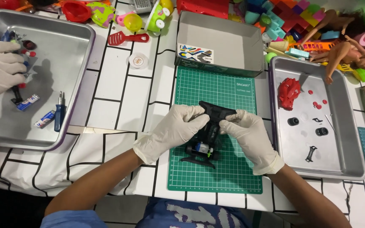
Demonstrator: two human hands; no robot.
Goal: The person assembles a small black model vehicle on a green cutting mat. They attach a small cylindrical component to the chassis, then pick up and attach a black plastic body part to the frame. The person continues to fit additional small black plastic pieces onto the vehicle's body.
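1. Gripping a black toy car frame [210, 131] over the green cutting mat [233, 177], left hand [178, 128] and right hand [248, 133] both closed on its top edge.
2. Risking a slip: smooth gloves possibly losing the frame and scattering loose parts.
3. Working on a white tablecloth [119, 84] with black lines, between metal trays [347, 169], toys crowding the far side.

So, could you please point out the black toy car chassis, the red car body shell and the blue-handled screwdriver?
black toy car chassis [214, 113]: head view, upper flat end between both hands.
red car body shell [289, 93]: head view, middle, in right tray.
blue-handled screwdriver [59, 117]: head view, handle.
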